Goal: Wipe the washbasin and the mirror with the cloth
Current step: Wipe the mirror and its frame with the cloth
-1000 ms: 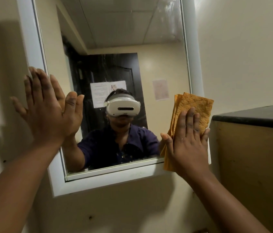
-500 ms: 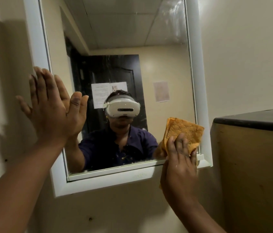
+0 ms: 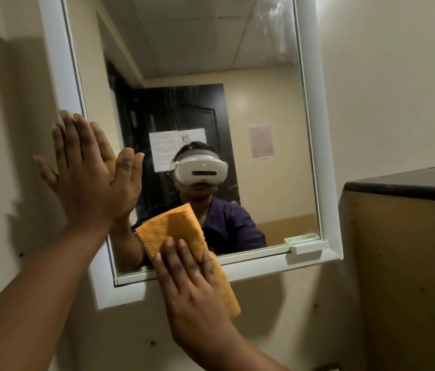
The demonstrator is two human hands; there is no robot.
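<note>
Wall (image 3: pixel 5 108) lies to the left of the left hand's little finger, bare and cream. The left hand (image 3: pixel 88 180) lies flat over the left side of the white frame (image 3: pixel 61 65), fingers straight and spread a little, thumb out over the glass; it grips nothing, only presses there. Above its fingertips the frame runs on up out of view.

Right of that thumb the mirror (image 3: pixel 264 84) opens wide: free glass above and to the right of the cloth, as far as the right side of the frame. A small white clip (image 3: pixel 308 246) sits on the bottom rail near the right corner. Beyond the frame a dark-topped ledge (image 3: pixel 409 183) juts out from the right wall.

Half a second ago the cloth was by the lower right corner of the glass; now it has crossed to the lower left part, close under the left wrist. The left hand has stayed where it was.

The right hand (image 3: pixel 197 290) presses the folded orange cloth (image 3: pixel 176 231) against the glass with straight fingers laid close together. The cloth shows above its fingertips on the mirror and hangs past its little finger over the bottom rail onto the wall below.
</note>
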